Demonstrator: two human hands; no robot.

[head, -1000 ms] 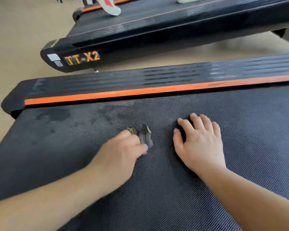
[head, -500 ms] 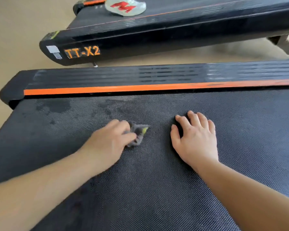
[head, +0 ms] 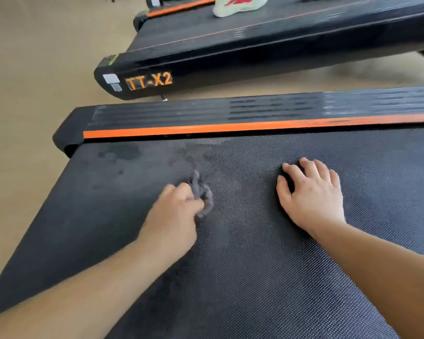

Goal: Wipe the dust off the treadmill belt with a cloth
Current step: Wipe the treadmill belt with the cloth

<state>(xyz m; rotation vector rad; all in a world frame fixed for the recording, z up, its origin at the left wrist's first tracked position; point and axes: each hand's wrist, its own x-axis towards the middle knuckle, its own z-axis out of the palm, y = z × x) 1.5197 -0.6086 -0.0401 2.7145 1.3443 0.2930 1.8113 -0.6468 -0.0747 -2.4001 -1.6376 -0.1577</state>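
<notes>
Fingers [head: 181,193] of the left hand [head: 173,217] are curled round a small crumpled dark grey cloth [head: 202,195], gripping it and pressing it onto the black textured treadmill belt [head: 255,277]; hand and cloth are blurred. To their right, well apart, the right hand [head: 312,199] lies palm down on the belt, its fingers [head: 315,167] spread and relaxed, holding nothing. Beyond the cloth the belt shows dull greyish smudges [head: 201,152]. Past those runs the black ribbed side rail [head: 206,113] with an orange stripe [head: 230,127] along its inner edge. Farther off, across beige floor [head: 34,69], stands a second black treadmill [head: 255,55] marked "TT-X2" in orange, a pale shoe with red markings [head: 238,7] on its belt.
</notes>
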